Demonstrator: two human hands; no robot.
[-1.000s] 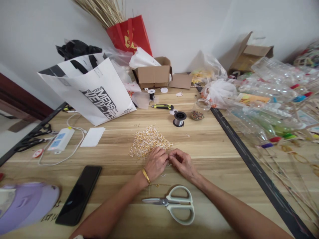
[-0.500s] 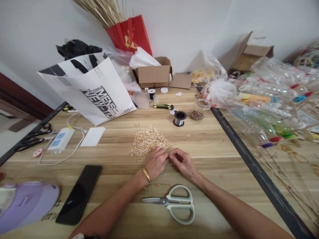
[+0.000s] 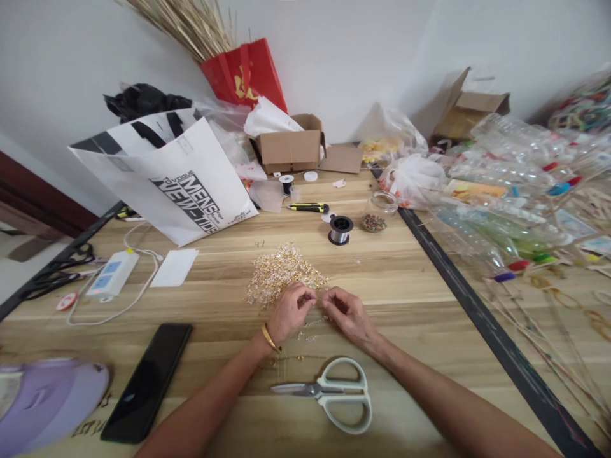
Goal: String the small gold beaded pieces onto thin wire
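My left hand [image 3: 289,313], with a gold bangle at its wrist, is closed in a pinch at the near right edge of a pile of small gold and clear beads [image 3: 274,270]. Whatever lies between its fingertips is too small to make out. A little to the right, my right hand [image 3: 349,317] pinches too, its fingertips apart from the left ones. A thin beaded strand [image 3: 315,322] runs along the table to the right fingers. Below the hands lie a few loose clear beads [image 3: 308,338], a gold beaded chain [image 3: 300,358] and white-handled scissors [image 3: 334,391].
Beyond the beads are a wire spool [image 3: 340,230], a yellow-black cutter knife [image 3: 308,207] and a glass jar [image 3: 377,216]. A phone [image 3: 147,381], power strip [image 3: 113,275] and white paper bag [image 3: 191,184] stand left. Plastic bottles [image 3: 506,172] crowd the right.
My left hand has drawn back left from the right hand, opening a gap between their fingertips. The beaded strand shows more below them. The whole view has shifted slightly.
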